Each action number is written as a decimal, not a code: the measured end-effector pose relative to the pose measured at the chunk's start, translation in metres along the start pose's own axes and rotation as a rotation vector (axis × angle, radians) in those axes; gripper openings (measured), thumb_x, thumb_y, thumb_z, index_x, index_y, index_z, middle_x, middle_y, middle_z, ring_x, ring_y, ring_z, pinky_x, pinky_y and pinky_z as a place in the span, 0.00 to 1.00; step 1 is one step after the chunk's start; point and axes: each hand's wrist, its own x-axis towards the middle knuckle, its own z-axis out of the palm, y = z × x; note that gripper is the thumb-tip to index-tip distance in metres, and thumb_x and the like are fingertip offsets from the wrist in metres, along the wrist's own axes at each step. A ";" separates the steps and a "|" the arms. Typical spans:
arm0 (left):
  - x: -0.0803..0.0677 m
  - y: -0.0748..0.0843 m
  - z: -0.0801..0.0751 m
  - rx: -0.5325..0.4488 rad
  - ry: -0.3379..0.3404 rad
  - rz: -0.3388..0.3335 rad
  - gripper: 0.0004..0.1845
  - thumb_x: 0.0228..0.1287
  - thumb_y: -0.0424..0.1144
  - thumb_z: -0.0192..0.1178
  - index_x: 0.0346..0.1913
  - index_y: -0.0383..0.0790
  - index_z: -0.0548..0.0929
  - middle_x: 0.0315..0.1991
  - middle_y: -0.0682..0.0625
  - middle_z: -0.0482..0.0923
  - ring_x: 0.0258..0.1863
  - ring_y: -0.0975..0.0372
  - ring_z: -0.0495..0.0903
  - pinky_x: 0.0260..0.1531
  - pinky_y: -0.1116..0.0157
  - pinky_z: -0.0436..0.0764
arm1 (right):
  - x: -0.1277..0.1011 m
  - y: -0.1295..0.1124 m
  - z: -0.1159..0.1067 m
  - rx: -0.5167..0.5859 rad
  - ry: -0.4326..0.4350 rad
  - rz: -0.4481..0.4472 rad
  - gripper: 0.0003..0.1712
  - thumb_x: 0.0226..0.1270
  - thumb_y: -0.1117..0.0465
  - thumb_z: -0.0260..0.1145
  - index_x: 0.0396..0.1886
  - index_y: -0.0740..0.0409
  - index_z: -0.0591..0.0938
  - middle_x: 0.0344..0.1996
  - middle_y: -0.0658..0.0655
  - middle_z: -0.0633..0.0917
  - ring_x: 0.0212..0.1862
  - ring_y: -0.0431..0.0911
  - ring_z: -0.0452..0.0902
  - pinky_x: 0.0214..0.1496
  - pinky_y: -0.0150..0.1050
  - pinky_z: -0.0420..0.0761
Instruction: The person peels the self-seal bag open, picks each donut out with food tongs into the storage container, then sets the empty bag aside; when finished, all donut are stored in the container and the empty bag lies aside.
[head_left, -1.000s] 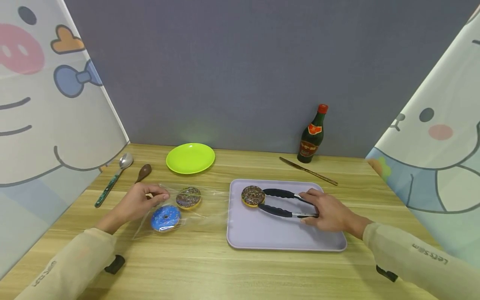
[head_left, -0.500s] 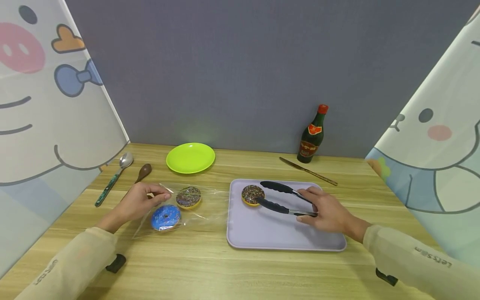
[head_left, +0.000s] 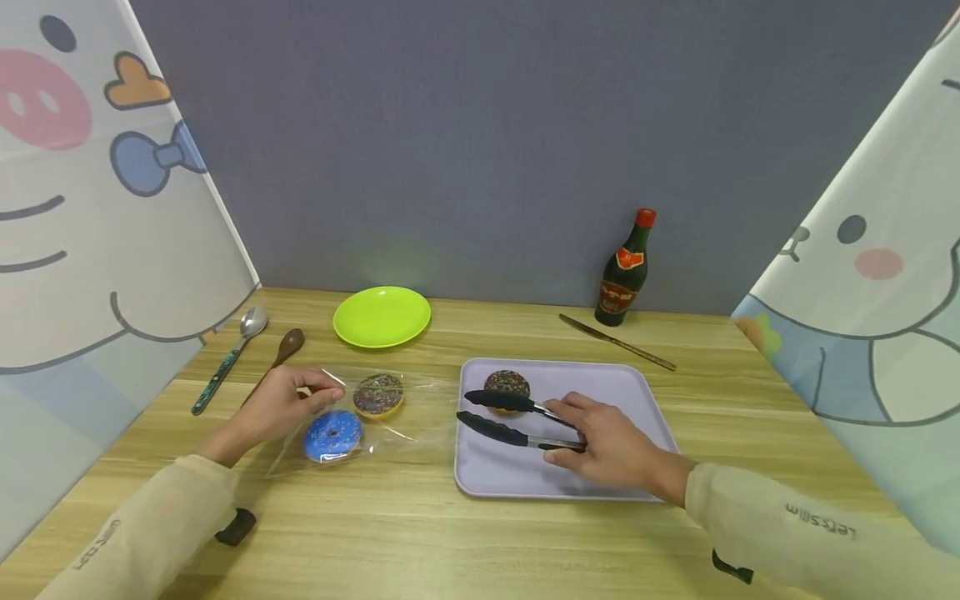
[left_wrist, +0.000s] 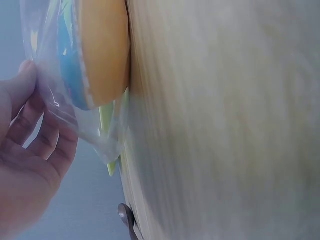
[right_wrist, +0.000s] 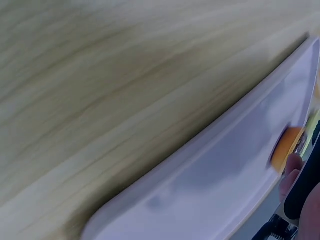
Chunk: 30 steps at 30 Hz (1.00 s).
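My left hand (head_left: 288,402) pinches the edge of a clear plastic bag (head_left: 420,412) lying on the table. Inside the bag are a blue-iced donut (head_left: 332,436) and a chocolate donut (head_left: 378,395); the left wrist view shows the blue donut (left_wrist: 102,50) close up behind the plastic. My right hand (head_left: 603,437) grips black-tipped metal tongs (head_left: 495,427) above a lilac tray (head_left: 476,475). The tongs' arms are spread, with nothing between their tips. Another chocolate donut (head_left: 506,382) rests on the tray, partly covered by the upper arm of the tongs.
A green plate (head_left: 382,317) lies behind the bag. To the left are a metal spoon (head_left: 228,358) with a patterned handle and a brown spoon (head_left: 288,343). At the back right stand a bottle (head_left: 622,275) and a knife (head_left: 618,342) lying flat. A grey panel closes the back.
My right hand has moved left with the tongs, whose tips have left the tray's chocolate donut and now reach over and past it toward the bag. The left hand has barely moved.
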 end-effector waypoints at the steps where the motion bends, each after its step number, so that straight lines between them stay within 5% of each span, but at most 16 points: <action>1: 0.000 0.000 0.000 0.001 -0.001 0.002 0.03 0.62 0.32 0.64 0.33 0.37 0.87 0.33 0.53 0.82 0.28 0.65 0.78 0.25 0.67 0.79 | 0.002 -0.003 0.001 -0.005 -0.007 0.002 0.34 0.59 0.46 0.69 0.57 0.64 0.76 0.44 0.50 0.78 0.32 0.40 0.71 0.33 0.36 0.73; 11: 0.000 0.000 0.000 0.002 0.001 0.023 0.03 0.61 0.31 0.64 0.33 0.38 0.87 0.32 0.54 0.82 0.27 0.66 0.78 0.24 0.67 0.79 | 0.019 -0.027 0.017 0.004 -0.092 0.066 0.33 0.60 0.46 0.67 0.58 0.62 0.76 0.41 0.52 0.78 0.36 0.43 0.74 0.37 0.43 0.76; 18: 0.000 0.002 0.000 0.009 0.002 0.020 0.03 0.61 0.32 0.64 0.33 0.39 0.88 0.32 0.55 0.82 0.28 0.66 0.78 0.25 0.67 0.79 | 0.031 -0.033 0.022 -0.024 -0.123 0.090 0.33 0.61 0.45 0.66 0.58 0.63 0.76 0.49 0.57 0.78 0.48 0.50 0.77 0.46 0.49 0.77; 30: 0.000 0.004 0.001 -0.042 -0.010 0.028 0.03 0.62 0.32 0.64 0.33 0.38 0.87 0.32 0.53 0.82 0.28 0.65 0.78 0.25 0.68 0.79 | 0.056 -0.055 0.030 -0.015 -0.172 0.152 0.38 0.61 0.43 0.65 0.62 0.66 0.73 0.56 0.62 0.75 0.53 0.54 0.74 0.47 0.52 0.77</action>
